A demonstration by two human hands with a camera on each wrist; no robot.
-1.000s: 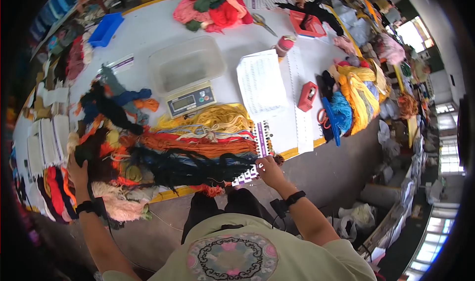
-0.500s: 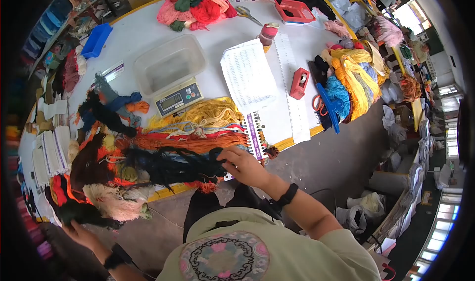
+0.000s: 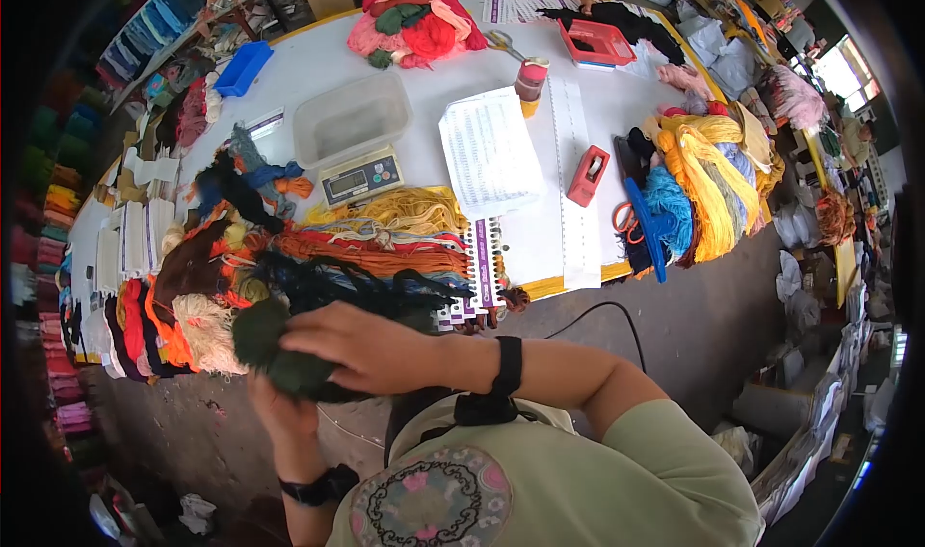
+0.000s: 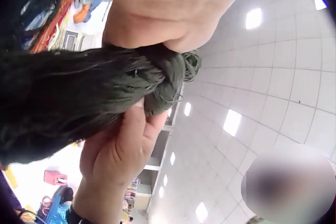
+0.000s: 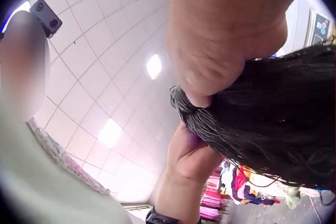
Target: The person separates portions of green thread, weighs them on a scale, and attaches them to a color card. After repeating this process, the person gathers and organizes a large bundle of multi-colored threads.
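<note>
A dark green hank of yarn (image 3: pixel 299 369) is held up in front of the body, off the table's near edge. My right hand (image 3: pixel 342 343) grips it from above, the arm crossing over the front of the shirt. From below, my left hand (image 3: pixel 284 410) holds the same hank. In the left wrist view the hank's bunched, looped end (image 4: pixel 168 85) lies between the two hands, loose strands trailing away to the left. The right wrist view shows that looped end (image 5: pixel 189 111) by the fingers, with the left hand (image 5: pixel 191 155) below.
Coloured yarn hanks (image 3: pixel 385 248) lie along the table's near edge, beside a punched thread card (image 3: pixel 484 258). Behind them are a scale (image 3: pixel 361 176), a clear plastic bin (image 3: pixel 352 118), paper sheets (image 3: pixel 491 152) and a red tape dispenser (image 3: pixel 589 175). Yellow yarn (image 3: pixel 703 176) hangs at the right corner.
My left hand has brought the dark green hank from the table's left end to the front of the body. My right hand has left the dark yarn on the table and joined it.
</note>
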